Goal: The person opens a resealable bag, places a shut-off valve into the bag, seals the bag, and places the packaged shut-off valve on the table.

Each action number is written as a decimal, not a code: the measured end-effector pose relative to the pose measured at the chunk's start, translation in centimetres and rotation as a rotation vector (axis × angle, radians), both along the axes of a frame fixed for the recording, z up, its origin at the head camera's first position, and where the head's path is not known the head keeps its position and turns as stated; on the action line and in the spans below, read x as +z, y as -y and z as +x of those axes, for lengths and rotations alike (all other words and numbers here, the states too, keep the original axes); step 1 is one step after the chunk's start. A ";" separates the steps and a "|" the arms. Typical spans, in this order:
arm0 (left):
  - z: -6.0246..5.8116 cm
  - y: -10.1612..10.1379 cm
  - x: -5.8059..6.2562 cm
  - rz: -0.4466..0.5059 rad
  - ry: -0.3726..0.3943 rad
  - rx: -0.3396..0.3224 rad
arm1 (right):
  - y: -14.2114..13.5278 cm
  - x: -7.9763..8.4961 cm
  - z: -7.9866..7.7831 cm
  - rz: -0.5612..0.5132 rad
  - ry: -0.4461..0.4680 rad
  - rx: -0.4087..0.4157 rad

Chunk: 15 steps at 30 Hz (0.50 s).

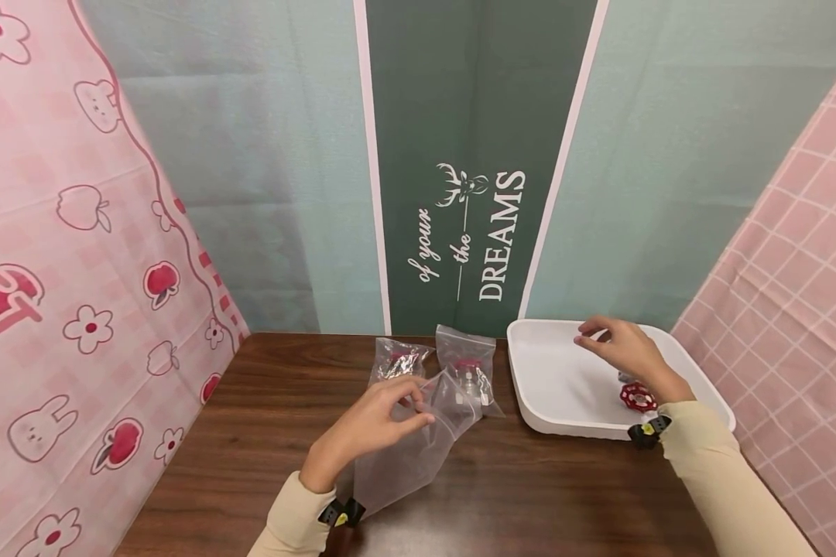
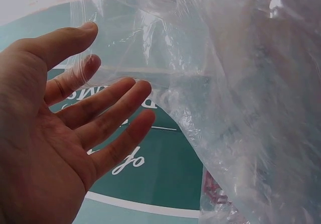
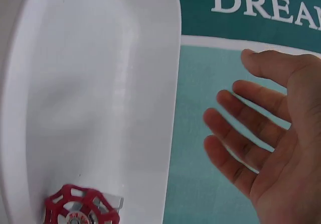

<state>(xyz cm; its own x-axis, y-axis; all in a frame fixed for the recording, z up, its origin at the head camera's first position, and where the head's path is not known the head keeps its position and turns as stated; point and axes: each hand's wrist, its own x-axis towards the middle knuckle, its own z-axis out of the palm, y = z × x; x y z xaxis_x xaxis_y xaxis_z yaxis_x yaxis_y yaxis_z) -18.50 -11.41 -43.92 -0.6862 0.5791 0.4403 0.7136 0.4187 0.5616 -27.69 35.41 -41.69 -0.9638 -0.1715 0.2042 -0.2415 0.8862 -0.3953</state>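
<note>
A clear plastic zip bag (image 1: 407,464) hangs from my left hand (image 1: 372,422), held near its mouth by the thumb and index finger. In the left wrist view, the film of the bag (image 2: 235,93) spreads to the right of the hand (image 2: 60,128), whose other fingers are loosely extended. My right hand (image 1: 627,352) is above the white tray (image 1: 550,379), fingers relaxed and nothing in them. A red handwheel valve (image 1: 638,397) lies in the tray under the right wrist. The right wrist view shows the valve's red wheel (image 3: 83,206) and some of its metal body.
Two bagged valves lie at the table's back: one bag (image 1: 400,360) behind the left hand, partly covered, and another bag (image 1: 467,348) to its right. The brown wooden table (image 1: 543,495) meets a green cloth backdrop (image 1: 488,93). Pink cloths (image 1: 125,309) hang at both sides.
</note>
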 end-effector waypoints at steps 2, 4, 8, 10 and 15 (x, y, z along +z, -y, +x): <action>0.0 0.0 0.0 0.002 0.001 0.000 | -0.5 -0.2 -0.1 0.012 0.012 -0.006; 0.0 0.0 0.0 0.003 0.005 -0.001 | -1.0 -0.3 -0.1 0.028 0.022 -0.013; 0.0 -0.1 -0.1 0.004 0.009 0.000 | -2.0 -0.6 -0.2 0.056 0.057 -0.033; 0.1 -0.1 -0.1 0.003 0.008 0.002 | -2.5 -0.7 -0.3 0.070 0.080 -0.046; 0.2 -0.1 -0.1 -0.008 0.014 0.009 | -3.7 -0.8 -0.3 0.122 0.145 -0.069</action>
